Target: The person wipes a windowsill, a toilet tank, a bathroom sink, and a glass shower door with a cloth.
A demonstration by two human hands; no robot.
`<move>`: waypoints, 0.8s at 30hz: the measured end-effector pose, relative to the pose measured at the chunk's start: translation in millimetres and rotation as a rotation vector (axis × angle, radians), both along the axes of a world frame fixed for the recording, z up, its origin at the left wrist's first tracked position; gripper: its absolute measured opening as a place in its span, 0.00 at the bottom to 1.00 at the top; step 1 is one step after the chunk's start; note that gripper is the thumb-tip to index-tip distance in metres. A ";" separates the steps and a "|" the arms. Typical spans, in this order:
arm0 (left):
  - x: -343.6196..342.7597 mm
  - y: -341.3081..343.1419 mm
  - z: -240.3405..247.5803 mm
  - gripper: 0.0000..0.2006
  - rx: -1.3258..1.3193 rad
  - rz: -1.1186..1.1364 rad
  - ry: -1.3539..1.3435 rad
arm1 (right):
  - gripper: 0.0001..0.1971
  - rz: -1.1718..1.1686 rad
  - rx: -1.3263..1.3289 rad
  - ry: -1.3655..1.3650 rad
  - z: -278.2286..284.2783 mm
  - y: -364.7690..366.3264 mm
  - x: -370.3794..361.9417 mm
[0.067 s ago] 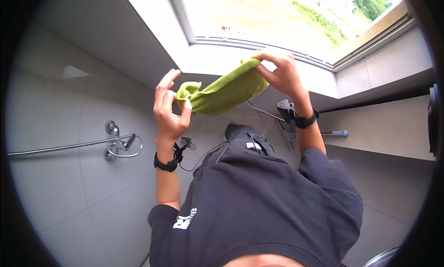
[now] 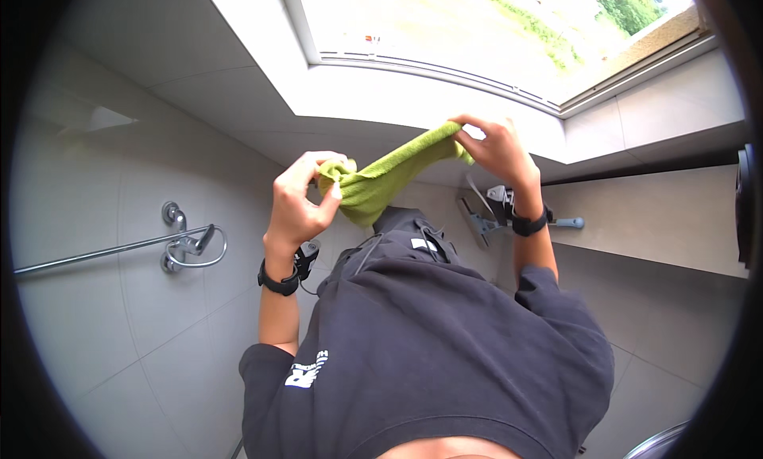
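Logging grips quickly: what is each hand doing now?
Left hand: closed, pinching one end of the green cloth.
Right hand: closed, gripping its other end.

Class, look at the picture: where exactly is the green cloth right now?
In the head view the green cloth is near the middle, stretched between the left hand and the right hand, below the window and above the dark sweatshirt.

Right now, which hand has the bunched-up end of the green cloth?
The left hand: it grips the crumpled end of the green cloth, while the right hand pinches the flatter, stretched end nearer the window.
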State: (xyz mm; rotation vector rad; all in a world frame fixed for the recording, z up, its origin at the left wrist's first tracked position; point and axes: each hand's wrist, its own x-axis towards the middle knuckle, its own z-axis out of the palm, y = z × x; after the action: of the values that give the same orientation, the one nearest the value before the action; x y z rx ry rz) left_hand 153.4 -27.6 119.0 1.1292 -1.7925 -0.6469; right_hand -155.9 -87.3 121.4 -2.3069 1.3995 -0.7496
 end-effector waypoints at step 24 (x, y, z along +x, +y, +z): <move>-86.2 -72.2 -104.3 0.08 0.124 -0.221 -0.657 | 0.07 -0.586 0.126 0.147 -95.8 80.7 -154.4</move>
State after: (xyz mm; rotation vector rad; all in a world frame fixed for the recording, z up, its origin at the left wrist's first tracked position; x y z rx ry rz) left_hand 67.3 -99.8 14.7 1.3394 -2.4886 -0.5538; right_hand -310.3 -6.6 25.6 -1.8920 2.1629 -0.6240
